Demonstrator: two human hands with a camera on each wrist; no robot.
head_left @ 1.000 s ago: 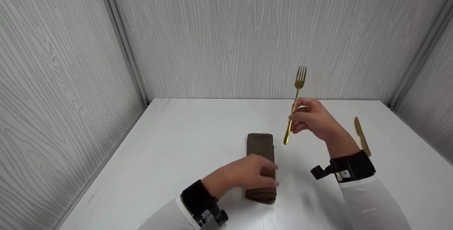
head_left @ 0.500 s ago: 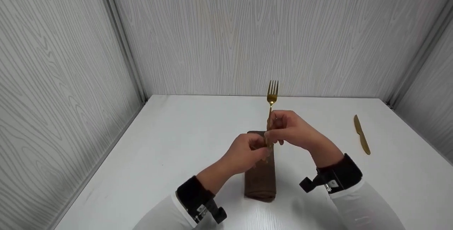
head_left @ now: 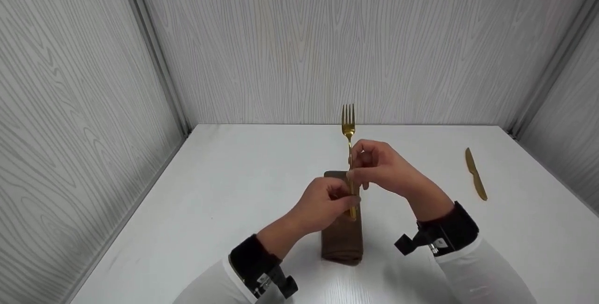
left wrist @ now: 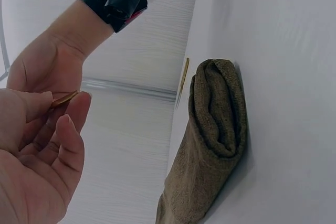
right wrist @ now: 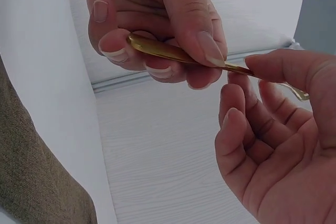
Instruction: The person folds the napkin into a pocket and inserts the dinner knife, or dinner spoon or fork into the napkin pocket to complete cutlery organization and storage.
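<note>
A gold fork [head_left: 348, 124] stands upright over a folded brown napkin [head_left: 342, 243], tines up. My right hand [head_left: 356, 169] pinches the middle of its handle. My left hand [head_left: 348, 199] pinches the lower end just below. In the right wrist view the left hand [right wrist: 157, 30] grips the fork handle [right wrist: 173, 53] between thumb and fingers, and the right hand [right wrist: 262, 140] holds it further along. The left wrist view shows the left hand [left wrist: 60, 114] on the fork's tip [left wrist: 63, 99], with the napkin [left wrist: 215, 140] lying on the white table beside it.
A gold knife [head_left: 476, 180] lies on the white table [head_left: 234, 177] at the right, apart from the hands; the knife [left wrist: 182, 80] also shows past the napkin. Grey wood-grain walls [head_left: 304, 37] close the table on the left, back and right.
My right hand carried the fork left, to above the napkin. My left hand rose off the napkin and took the fork's lower end. Both have since shifted slightly left.
</note>
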